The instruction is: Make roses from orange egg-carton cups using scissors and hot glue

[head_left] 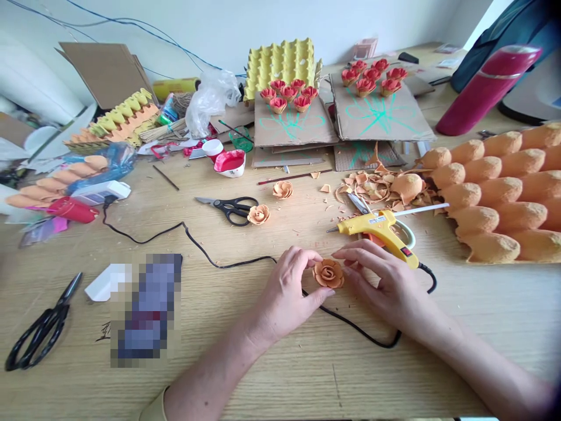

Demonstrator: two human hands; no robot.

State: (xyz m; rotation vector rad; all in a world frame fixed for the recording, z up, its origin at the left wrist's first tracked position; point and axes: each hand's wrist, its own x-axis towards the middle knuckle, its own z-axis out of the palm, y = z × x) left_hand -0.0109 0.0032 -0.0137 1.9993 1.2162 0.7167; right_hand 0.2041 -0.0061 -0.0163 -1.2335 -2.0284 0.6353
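Note:
An orange egg-carton flower [328, 273] with a coiled centre rests low over the table between my hands. My left hand [294, 285] curls round its left side, thumb at the lower rim and forefinger at the upper edge. On the other side, my right hand [385, 283] has its fingers stretched out and apart, with fingertips by the petals; firm contact cannot be made out. Just beyond it lies a yellow hot glue gun [377, 229] with a white glue stick in its back. Two similar orange flowers [283, 189] sit farther off, one beside black-handled scissors [234, 209].
An orange egg tray [493, 196] and torn scraps [372, 186] lie at right. Red flowers stand on cardboard [293, 126] at the back. A pink bottle [486, 93] stands back right. The black cord [232, 264] crosses the table. Large scissors [41, 333] lie at left.

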